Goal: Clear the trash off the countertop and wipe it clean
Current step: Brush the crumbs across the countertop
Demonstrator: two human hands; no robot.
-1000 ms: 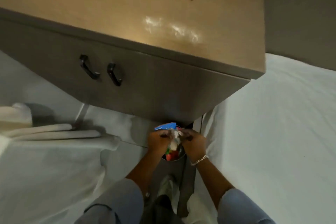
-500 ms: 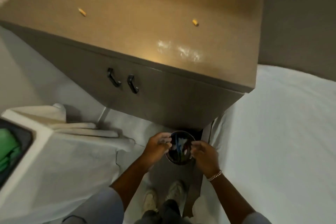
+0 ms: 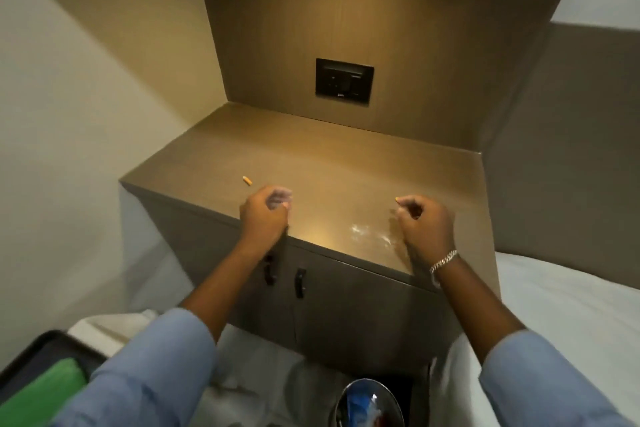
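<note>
Now the trash-clearing step looks mostly done but not finished: both hands hover over the front of the worktop (image 3: 346, 163), and small bits of litter remain on it. A cigarette butt (image 3: 247, 180) lies just beyond and to the outside of the left hand (image 3: 265, 215), near its knuckles but apart from them. A second small orange-tipped scrap (image 3: 397, 199) shows right at the fingertips of the right hand (image 3: 427, 227); whether it is pinched between them or merely lying on the surface just past them cannot be told. A pale smear (image 3: 369, 232) marks the worktop between the two hands, closer to the right wrist.

The left fingers (image 3: 278, 199) are loosely curled, blurred, and appear to hold nothing. The right fingers (image 3: 408, 206) are curled inward into a near pinch, with a small gap showing under them.

By the look of it, the next move calls for a fine fingertip pinch on each scrap, since both are small and lie flat, then a carry down to the bin (image 3: 369, 404) that stands on the floor below the right forearm, already holding wrappers. Wiping has not begun: no cloth is in either hand, though something green (image 3: 52, 388) lies in a dark tray behind the left sleeve and may serve for that.
</note>
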